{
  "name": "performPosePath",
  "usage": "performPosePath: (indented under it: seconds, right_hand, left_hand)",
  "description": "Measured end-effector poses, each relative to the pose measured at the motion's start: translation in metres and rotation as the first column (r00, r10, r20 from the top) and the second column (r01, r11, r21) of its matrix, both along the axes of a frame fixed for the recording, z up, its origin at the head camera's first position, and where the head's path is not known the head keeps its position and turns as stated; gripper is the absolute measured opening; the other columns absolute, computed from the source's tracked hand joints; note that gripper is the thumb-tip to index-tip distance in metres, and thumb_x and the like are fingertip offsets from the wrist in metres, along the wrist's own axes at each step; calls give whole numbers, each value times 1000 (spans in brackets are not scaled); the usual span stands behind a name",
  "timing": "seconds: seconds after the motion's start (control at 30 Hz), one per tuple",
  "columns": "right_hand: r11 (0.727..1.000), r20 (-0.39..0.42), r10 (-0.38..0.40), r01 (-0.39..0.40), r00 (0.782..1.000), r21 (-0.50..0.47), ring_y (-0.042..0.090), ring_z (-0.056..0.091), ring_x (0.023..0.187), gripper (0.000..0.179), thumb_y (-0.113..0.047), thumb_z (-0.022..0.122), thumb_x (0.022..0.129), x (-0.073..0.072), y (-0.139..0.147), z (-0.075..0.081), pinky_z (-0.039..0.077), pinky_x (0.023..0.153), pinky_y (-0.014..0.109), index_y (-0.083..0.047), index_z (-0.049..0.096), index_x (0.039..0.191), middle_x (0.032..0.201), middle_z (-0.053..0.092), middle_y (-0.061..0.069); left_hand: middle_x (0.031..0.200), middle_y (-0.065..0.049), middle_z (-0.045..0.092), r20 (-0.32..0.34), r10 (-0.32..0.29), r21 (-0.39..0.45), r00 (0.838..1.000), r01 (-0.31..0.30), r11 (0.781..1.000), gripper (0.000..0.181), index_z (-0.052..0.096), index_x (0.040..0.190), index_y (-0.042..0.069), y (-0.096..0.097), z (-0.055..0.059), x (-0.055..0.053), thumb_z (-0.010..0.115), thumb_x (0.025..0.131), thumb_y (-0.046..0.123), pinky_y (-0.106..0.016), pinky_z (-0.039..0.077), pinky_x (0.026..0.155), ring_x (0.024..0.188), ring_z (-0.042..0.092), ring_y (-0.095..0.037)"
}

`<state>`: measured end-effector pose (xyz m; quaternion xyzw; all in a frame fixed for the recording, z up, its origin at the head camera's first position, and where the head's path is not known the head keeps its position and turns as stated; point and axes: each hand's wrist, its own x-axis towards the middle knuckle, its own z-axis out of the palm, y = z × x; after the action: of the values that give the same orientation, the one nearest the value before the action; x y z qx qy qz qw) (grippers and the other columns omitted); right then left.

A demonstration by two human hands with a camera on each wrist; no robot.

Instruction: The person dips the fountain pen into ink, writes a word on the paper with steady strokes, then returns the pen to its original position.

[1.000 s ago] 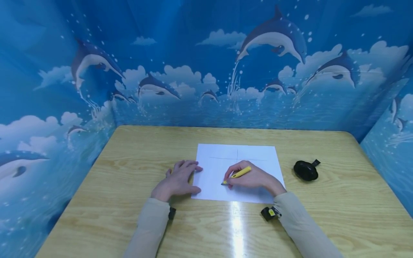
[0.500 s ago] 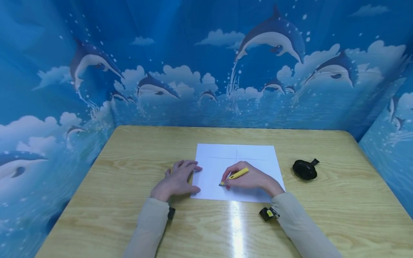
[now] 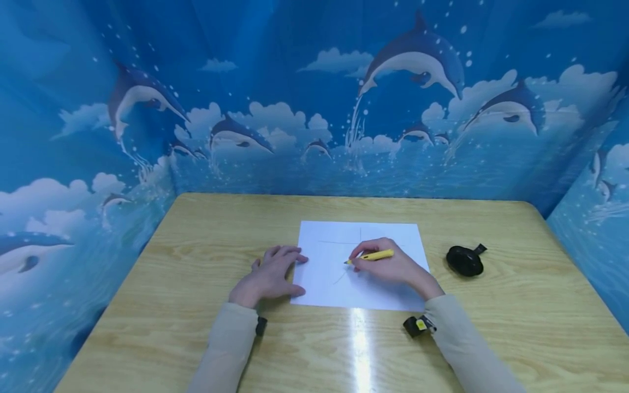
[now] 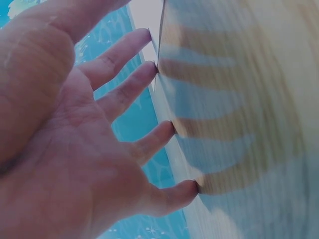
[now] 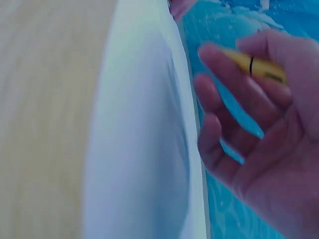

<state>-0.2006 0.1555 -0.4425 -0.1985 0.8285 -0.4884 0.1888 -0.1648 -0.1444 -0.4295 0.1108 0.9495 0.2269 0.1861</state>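
Pen (image 3: pixel 377 255), yellow, sits pinched in the right hand (image 3: pixel 389 267), its tip left of that hand's fingers, over the paper (image 3: pixel 318 274) beneath; whether the tip touches is unclear. Since half a second ago the right hand has shifted forward, and a slanting stroke (image 3: pixel 339 278) now shows on its near left, seemingly adding to the thin lines (image 3: pixel 339 242) farther ahead. The left hand (image 3: pixel 267 279), unmoved, lies spread at the paper's left edge.
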Motion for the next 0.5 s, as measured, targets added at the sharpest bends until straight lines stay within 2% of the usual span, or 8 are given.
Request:
performPosePath:
  seconds: [0.1, 0.2, 0.33, 0.5]
  right_hand:
    - [989, -27, -146, 147, 989, 25, 19, 71, 85, 18, -26, 67, 99, -4, 9, 2, 55, 72, 26, -14, 75, 109, 95, 79, 4]
    - [968, -65, -234, 239, 970, 71, 17, 72, 86, 21, -30, 66, 99, -8, 15, 3, 56, 75, 29, -16, 75, 111, 96, 79, 2]
    - [954, -87, -271, 279, 959, 108, 15, 71, 87, 21, -31, 66, 100, -11, 18, 2, 56, 78, 32, -16, 75, 112, 97, 79, 1]
    - [950, -96, -266, 278, 959, 142, 15, 68, 85, 22, -31, 65, 100, -14, 18, 0, 54, 78, 32, -16, 74, 114, 97, 78, 0]
  left_hand:
    - [166, 3, 35, 0, 1, 7, 1000, -1, 1000, 65, 57, 144, 28, 0, 0, 0, 83, 85, 35, -78, 14, 117, 157, 16, -40]
    - [166, 3, 35, 2, 2, 9, 1000, -2, 1000, 65, 57, 144, 28, -1, 1, 1, 83, 85, 35, -78, 14, 117, 157, 17, -40]
    - [166, 2, 35, -2, -1, 9, 1000, 1, 1000, 65, 57, 143, 27, 0, 0, 1, 83, 85, 35, -79, 14, 117, 157, 17, -41]
    - [167, 2, 33, -6, -4, 4, 1000, 4, 1000, 66, 56, 145, 28, 0, -2, 1, 82, 85, 35, -79, 12, 117, 157, 16, -41]
